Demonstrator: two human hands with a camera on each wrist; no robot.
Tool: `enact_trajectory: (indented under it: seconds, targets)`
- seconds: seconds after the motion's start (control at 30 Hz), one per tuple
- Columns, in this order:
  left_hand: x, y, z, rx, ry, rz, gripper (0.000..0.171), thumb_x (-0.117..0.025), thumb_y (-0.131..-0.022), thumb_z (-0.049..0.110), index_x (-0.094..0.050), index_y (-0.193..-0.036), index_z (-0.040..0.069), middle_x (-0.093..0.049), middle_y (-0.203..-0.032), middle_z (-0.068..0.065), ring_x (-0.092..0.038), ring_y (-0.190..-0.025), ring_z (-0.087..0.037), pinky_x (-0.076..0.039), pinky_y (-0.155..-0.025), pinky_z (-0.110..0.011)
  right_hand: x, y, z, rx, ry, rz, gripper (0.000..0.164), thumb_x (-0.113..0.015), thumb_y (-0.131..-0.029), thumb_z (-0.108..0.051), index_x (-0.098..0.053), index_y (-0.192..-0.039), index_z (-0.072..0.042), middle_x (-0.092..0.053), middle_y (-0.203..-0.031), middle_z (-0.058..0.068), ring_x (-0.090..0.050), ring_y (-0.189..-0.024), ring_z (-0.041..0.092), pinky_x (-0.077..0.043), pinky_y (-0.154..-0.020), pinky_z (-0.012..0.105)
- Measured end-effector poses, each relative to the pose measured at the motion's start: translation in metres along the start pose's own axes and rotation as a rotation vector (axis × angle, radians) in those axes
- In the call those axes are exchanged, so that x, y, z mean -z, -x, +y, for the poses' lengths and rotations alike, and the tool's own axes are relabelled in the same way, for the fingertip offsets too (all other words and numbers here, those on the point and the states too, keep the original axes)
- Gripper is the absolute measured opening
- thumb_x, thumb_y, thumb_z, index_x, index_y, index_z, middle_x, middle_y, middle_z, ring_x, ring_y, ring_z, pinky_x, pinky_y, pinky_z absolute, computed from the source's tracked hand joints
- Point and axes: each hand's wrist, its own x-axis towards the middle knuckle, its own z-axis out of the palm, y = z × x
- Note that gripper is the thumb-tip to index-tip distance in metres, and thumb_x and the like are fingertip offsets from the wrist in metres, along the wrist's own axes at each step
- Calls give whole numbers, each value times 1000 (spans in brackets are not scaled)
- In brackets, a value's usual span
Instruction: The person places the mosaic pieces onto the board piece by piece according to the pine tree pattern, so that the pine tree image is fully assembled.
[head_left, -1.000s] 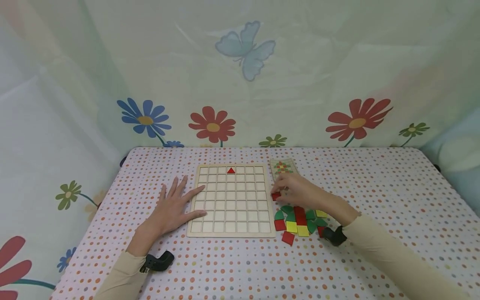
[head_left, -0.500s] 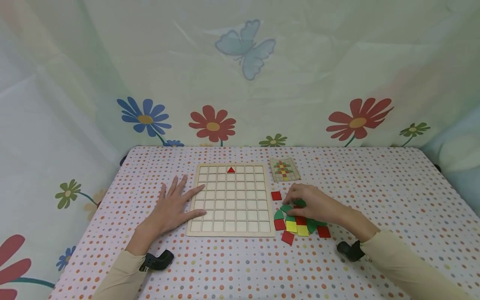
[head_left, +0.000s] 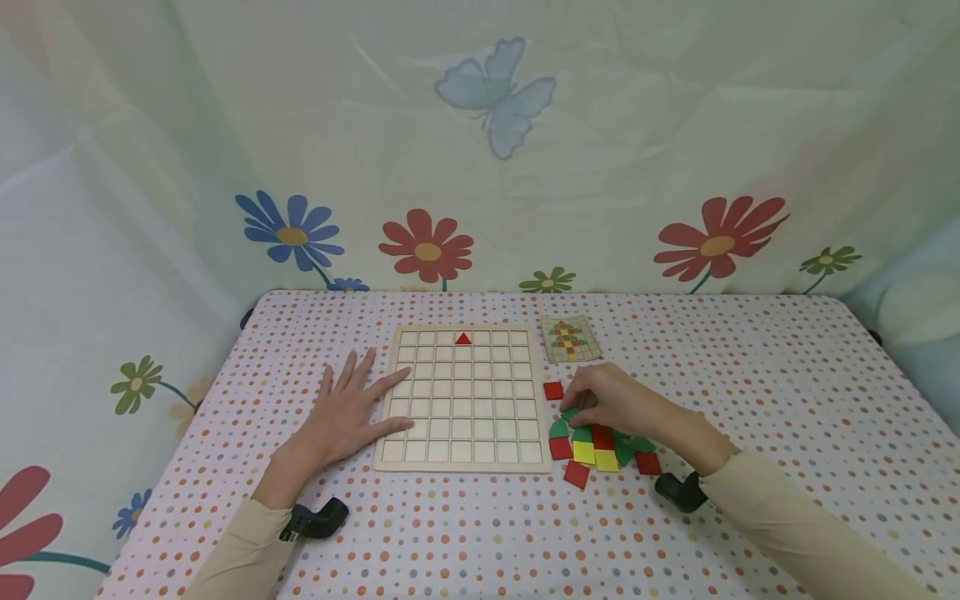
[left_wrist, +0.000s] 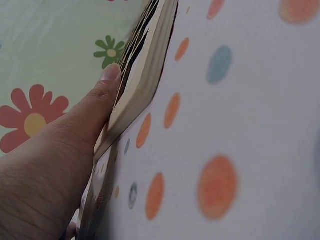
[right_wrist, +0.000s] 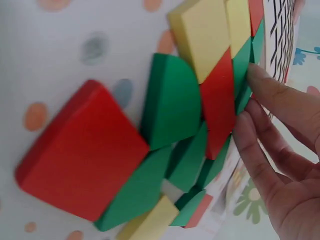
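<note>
My left hand [head_left: 345, 417] lies with fingers spread at the left edge of a wooden grid board [head_left: 465, 468]. Its thumb [left_wrist: 95, 102] rests on the board's rim in the left wrist view. A red triangle tile [head_left: 463, 339] sits in the middle cell of the board's top row. To the right of the board, my right hand [head_left: 611, 400] pinches a green tile with a curved edge [right_wrist: 243, 99] between thumb and fingers, at the pile's near-left side. Red square tiles [right_wrist: 85, 150], yellow squares [head_left: 583, 452] and other green tiles [right_wrist: 172, 100] lie close below that hand.
A pattern card [head_left: 571, 339] with a tree-like design lies beyond the right hand. One red square [head_left: 552, 391] sits alone between board and hand. Another red square [head_left: 577, 475] lies at the pile's front. A dotted cloth [head_left: 480, 533] covers the table.
My right hand first leaves the lone red square beside the board and moves right over the pile. It then shifts slightly left onto a green tile. The left hand stays put.
</note>
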Motion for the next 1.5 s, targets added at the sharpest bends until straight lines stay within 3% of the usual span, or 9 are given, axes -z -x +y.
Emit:
enact_trajectory:
  seconds: [0.5,1.2,1.4,1.5]
  targets:
    - [3,1,2,1,1,-5,81,-67,-92,66,-46,-160,28,-16,-171,-26,-6,-157,-52,-4,-119,-77,-3,2,-12,-115,28,12,14,-87,-82,1,-79,-93,-3,-72,-86,-1,-60,-75,11,-58,-71,26]
    - [4,1,3,2,3,-1,80,-67,-92,66,-46,-160,29,-15,-171,-26,-6,-157,-51,-3,-119,-77,-3,9,-3,-99,-124,94,15,-87,-80,4,-79,-85,-7,-71,-84,-2,-62,-74,12,-56,-68,26]
    - [3,1,3,9,3,-5,81,-67,-92,66,-45,-160,29,-15,-172,-26,-6,-157,-51,-3,-119,-76,-2,6,0,-74,-123,202,16,-84,-82,8,-80,-87,-7,-74,-89,0,-63,-81,16,-58,-72,29]
    - [3,1,3,8,1,-5,81,-66,-92,67,-45,-160,30,-15,-172,-25,-6,-158,-51,-3,-119,-76,-3,0,-1,-20,-117,264,16,-80,-84,11,-81,-91,-4,-76,-94,4,-68,-86,20,-62,-77,34]
